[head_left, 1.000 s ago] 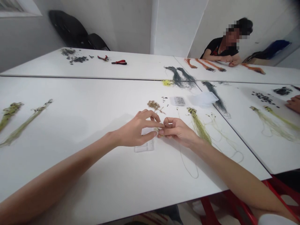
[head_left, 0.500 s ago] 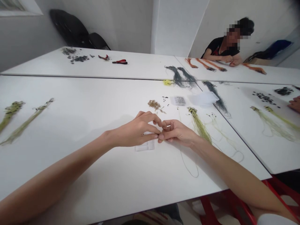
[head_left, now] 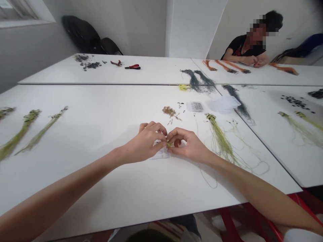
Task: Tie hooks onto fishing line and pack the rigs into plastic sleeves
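Note:
My left hand [head_left: 151, 139] and my right hand [head_left: 190, 144] meet fingertip to fingertip above the table. Between them is a small yellow-green bundle of line [head_left: 169, 145], pinched by thumb and fingers from both sides; its details are too small to make out. Under my left hand lies a clear plastic compartment box [head_left: 160, 155], partly covered. Just beyond my fingers sit a pile of small brass-coloured metal pieces [head_left: 168, 111] and a few dark bits [head_left: 180, 105]. To the right of my right hand lies a bundle of yellow-green lines [head_left: 222, 137] with dark pieces at its top end.
More yellow-green bundles [head_left: 22, 131] lie at the left. Farther back are a lidded clear box [head_left: 195, 107], a plastic bag [head_left: 224, 102], grey-blue bundles [head_left: 193, 80] and red-handled pliers [head_left: 133, 67]. A co-worker [head_left: 248, 50] sits behind orange bundles [head_left: 227, 67].
My fingers have shifted slightly left, and the yellow-green bundle now shows between them. My right fingers are more curled around it. The view has turned a little to the left.

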A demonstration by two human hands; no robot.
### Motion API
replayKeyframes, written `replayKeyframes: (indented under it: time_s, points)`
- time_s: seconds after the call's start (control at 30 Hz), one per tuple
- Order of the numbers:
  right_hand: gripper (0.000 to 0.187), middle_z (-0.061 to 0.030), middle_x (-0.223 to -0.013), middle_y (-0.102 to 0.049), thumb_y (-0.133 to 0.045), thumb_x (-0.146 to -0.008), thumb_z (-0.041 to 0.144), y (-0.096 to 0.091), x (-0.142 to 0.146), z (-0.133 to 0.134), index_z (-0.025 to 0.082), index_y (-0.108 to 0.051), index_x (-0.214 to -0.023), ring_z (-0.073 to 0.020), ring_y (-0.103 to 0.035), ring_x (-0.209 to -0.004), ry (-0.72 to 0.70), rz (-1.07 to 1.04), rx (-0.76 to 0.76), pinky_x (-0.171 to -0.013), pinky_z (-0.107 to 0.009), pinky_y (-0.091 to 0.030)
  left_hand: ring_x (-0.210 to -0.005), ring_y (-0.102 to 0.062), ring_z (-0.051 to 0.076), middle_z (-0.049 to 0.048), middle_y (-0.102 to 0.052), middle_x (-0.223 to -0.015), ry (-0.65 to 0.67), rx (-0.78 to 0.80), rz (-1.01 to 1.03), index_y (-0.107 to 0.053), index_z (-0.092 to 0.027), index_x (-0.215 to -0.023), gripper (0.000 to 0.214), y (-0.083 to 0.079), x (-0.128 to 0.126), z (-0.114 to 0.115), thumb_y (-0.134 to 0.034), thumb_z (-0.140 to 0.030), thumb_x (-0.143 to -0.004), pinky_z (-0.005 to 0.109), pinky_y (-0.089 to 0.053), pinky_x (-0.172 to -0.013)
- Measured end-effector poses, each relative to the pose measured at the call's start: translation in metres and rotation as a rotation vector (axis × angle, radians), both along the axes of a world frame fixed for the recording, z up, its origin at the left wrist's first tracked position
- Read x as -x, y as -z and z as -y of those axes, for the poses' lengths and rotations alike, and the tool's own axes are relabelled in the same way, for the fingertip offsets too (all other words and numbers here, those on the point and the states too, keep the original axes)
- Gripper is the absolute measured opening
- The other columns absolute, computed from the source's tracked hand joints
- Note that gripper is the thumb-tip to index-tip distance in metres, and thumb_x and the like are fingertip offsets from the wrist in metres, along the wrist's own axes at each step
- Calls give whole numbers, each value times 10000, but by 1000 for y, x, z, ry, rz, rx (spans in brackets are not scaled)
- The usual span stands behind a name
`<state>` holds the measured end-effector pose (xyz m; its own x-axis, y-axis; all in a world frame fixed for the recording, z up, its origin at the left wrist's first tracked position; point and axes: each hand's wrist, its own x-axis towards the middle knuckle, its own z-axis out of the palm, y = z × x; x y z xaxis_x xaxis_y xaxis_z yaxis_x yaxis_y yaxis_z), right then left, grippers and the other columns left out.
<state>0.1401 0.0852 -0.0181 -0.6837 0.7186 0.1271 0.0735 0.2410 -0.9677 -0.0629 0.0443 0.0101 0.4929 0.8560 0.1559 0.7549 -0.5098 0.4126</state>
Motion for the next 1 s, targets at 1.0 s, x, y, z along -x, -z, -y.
replayKeyframes:
  time_s: [1.0]
  points:
    - [379,-80,-759,-689,-519,-913,471,-7,0,9,132,-666,-833,-122,-596,-554,-281,36,542,-531,-248,-418,-999,-526,208,66,-604,-1114,-77,-281,-41,-685,-224,-886,254,4,-6,42,-453,-132,-931,470,-240,-976]
